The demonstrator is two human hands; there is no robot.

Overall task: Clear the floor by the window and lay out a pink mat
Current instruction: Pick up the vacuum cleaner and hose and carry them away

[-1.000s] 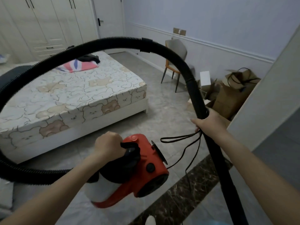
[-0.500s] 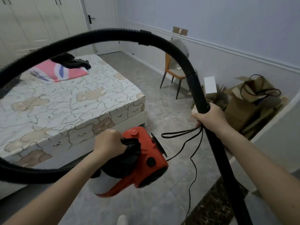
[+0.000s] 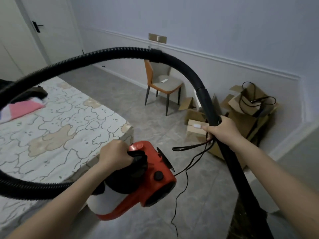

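Carrying the vacuum cleaner (image 3: 138,180) clear of the floor, both hands full.

The left hand (image 3: 114,156) is closing fully round the black carry handle on the red-and-white plastic body, which is hanging in the air beside the bed (image 3: 57,128); the right hand (image 3: 221,130) is wrapping tight round the smooth rigid wand (image 3: 229,156), pinching a loop of thin power cord (image 3: 188,165) with it. To do this well, the person is probably best keeping the body level and gathering the trailing cord (it is dangling toward the feet) before stepping. The ribbed hose (image 3: 96,55) is arching stiffly overhead. A folded pink cloth (image 3: 24,108), possibly the mat, is lying on the bear-print mattress; crumpled cardboard boxes (image 3: 245,109) are crowding the corner near an orange-backed chair (image 3: 162,83) on the grey tiled floor (image 3: 120,87).
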